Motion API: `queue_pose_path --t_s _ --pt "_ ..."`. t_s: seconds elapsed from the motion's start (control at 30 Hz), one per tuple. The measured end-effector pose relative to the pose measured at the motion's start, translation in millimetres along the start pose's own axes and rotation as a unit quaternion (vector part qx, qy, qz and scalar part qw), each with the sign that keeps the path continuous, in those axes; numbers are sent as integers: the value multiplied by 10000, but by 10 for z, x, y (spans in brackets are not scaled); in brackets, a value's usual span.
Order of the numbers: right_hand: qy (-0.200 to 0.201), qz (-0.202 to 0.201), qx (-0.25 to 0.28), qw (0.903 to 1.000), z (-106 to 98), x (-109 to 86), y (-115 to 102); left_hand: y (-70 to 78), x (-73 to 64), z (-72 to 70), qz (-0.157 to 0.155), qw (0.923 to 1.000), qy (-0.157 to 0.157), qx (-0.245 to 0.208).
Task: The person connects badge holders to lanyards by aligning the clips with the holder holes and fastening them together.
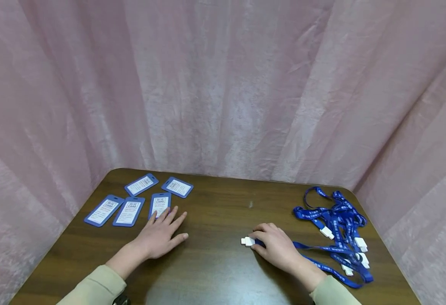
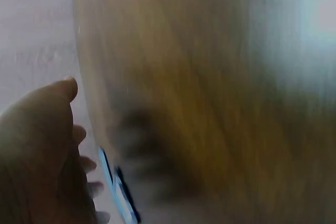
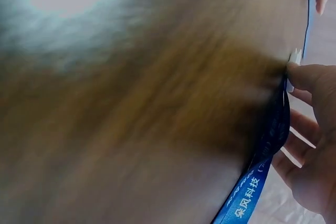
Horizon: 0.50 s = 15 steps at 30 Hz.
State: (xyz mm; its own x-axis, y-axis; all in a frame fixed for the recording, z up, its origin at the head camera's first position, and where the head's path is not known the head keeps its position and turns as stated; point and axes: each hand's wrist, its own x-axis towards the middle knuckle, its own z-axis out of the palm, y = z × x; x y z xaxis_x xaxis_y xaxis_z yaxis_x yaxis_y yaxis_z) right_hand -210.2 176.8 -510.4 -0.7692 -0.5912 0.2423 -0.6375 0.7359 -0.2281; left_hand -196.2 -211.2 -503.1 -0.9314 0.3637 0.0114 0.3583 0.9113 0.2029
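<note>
My right hand [image 1: 278,248] pinches the white plastic clip [image 1: 247,241] of a blue lanyard [image 1: 318,248] between thumb and fingers, low over the table. White lettering runs along the strap, which trails under the palm in the right wrist view and back towards the pile on the right. On the left, my left hand [image 1: 160,237] has its fingers spread, holding nothing. Its fingertips overlap the lower edge of a blue-framed ID card holder [image 1: 160,202]. More ID card holders lie flat beyond it, among them one at the far left [image 1: 104,210] and one at the back [image 1: 177,187].
Several blue lanyards with white clips lie tangled in a pile [image 1: 341,224] on the right side of the brown wooden table [image 1: 215,216]. A pink curtain [image 1: 223,93] hangs close behind the table's back edge and along its sides.
</note>
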Motion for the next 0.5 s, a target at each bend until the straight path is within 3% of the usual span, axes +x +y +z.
queue_pose_path --t_s 0.27,0.5 --pt "-24 5 100 9999 52 157 -39 -380 170 -159 -1224 9924 90 -31" --pt "-45 58 185 9998 77 226 -76 -491 326 -165 -1512 9883 -148 93"
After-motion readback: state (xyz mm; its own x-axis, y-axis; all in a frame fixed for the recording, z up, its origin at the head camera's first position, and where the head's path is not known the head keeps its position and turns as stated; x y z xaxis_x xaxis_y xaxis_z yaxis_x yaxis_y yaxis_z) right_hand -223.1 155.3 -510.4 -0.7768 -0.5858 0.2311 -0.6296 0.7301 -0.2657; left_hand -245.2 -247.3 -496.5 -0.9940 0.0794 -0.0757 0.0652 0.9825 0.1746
